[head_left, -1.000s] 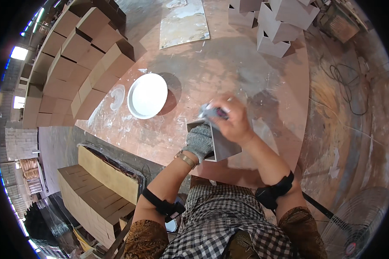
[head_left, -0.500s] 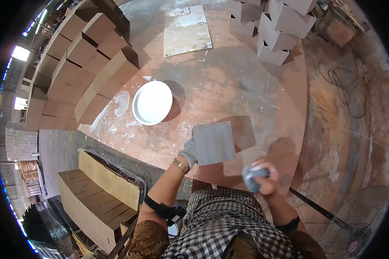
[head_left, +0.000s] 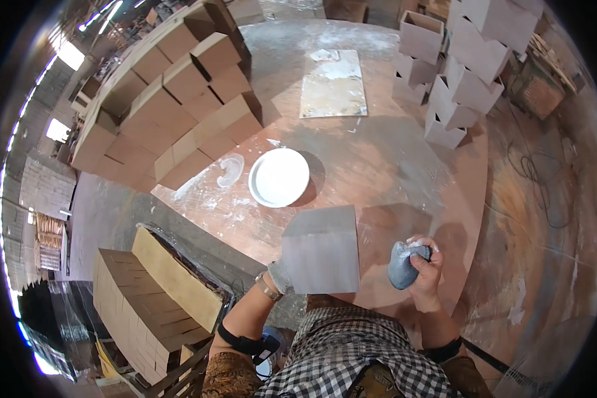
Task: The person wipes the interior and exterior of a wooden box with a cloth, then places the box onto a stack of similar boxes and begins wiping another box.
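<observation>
In the head view, the left hand point(head_left: 280, 276) grips the lower left edge of a grey square tile point(head_left: 322, 249), fingers clamped on it and mostly hidden behind the slab, so that the tile stands up from the near rim of the round table point(head_left: 391, 166) with its flat face toward the camera. The right hand point(head_left: 423, 266) is closed around a wadded grey cloth point(head_left: 402, 264), held just to the right of the tile and clear of it, over the table's near edge.

Against the picture from a second ago, the right hand has left the tile: then it lay on top of the slab with the cloth pressed to it; half a second ago it had dropped low toward the person's lap; now it sits higher, level with the tile's lower half. The left hand keeps the same hold, and the tile now shows its full face where it was earlier tilted and partly covered.

Farther up the table lies a white round plate point(head_left: 278, 177), unmoved, with a pale smear of powder beside it. A light rectangular board point(head_left: 333, 85) rests near the far rim. Stacked brown boxes point(head_left: 179, 99) crowd the left side, and pale open boxes point(head_left: 458, 73) stand at the upper right.
</observation>
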Action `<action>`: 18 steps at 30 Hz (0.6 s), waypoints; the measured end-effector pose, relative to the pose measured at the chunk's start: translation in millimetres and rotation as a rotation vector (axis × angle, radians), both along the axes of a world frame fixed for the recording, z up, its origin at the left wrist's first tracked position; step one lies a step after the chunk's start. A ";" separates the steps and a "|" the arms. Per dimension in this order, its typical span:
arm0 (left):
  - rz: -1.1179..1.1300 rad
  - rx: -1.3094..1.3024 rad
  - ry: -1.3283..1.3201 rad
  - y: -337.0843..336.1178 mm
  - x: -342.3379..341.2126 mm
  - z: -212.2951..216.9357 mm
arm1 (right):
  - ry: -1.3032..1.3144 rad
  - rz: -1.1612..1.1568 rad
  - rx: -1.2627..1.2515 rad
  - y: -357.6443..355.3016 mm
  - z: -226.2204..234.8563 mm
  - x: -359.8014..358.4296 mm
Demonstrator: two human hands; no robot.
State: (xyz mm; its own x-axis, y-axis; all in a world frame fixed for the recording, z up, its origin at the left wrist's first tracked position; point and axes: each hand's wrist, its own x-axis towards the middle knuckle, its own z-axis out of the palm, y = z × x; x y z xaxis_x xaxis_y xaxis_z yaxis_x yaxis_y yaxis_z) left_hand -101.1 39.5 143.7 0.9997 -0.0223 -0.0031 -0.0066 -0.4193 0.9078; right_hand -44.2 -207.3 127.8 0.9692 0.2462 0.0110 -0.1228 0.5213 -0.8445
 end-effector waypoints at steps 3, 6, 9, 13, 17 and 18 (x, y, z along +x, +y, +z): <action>0.055 -0.059 -0.048 4.6 -2.8 10.7 | 0.019 0.004 0.042 11.9 11.1 3.8; 0.122 -0.075 -0.084 9.7 -5.7 13.5 | 0.056 -0.032 0.028 24.2 27.7 6.6; 0.176 -0.086 -0.127 13.9 -9.3 18.0 | 0.070 -0.042 -0.006 38.9 52.8 8.2; 0.205 -0.092 -0.172 14.9 -7.5 20.9 | -0.021 0.046 -0.226 59.2 91.4 10.6; 0.223 -0.429 -0.147 8.7 -9.9 24.4 | -0.214 0.011 -0.513 84.1 97.1 14.8; 0.214 -0.435 -0.145 7.5 -6.7 32.8 | -0.375 -0.055 -0.644 87.8 94.7 16.6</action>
